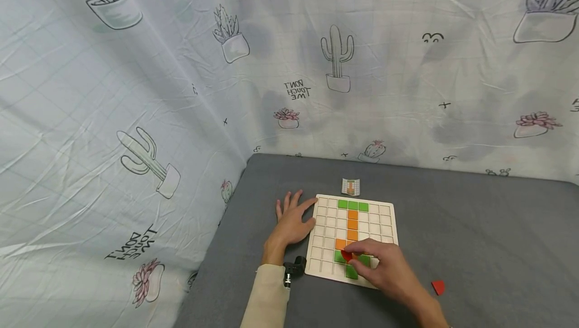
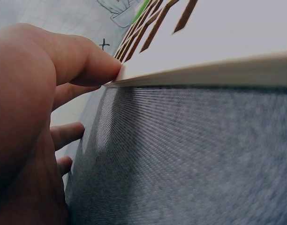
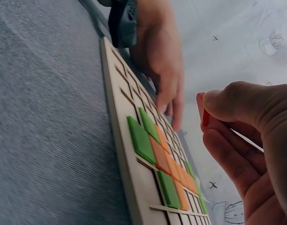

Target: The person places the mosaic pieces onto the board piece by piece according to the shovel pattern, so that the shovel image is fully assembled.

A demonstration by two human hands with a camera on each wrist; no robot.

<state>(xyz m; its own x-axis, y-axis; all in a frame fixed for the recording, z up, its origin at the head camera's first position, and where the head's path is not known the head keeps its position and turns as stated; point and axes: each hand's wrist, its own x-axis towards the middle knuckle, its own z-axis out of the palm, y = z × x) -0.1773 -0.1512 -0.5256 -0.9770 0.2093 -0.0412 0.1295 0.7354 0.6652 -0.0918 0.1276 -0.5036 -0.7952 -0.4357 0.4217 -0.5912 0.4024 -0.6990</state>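
A wooden grid board lies on the grey table, with green and orange tiles set in its cells. My left hand rests at the board's left edge, fingers spread; in the left wrist view its thumb touches the rim. Between thumb and fingertips, my right hand pinches a small red tile over the lower middle of the board. The right wrist view shows this thin tile edge-on, raised above the board. Orange tiles form a column, with green tiles at its top and more green near the bottom.
A second red tile, with one curved side, lies on the table to the right of my right forearm. Behind the board is a small pattern card. Cactus-printed cloth hangs at the back and left.
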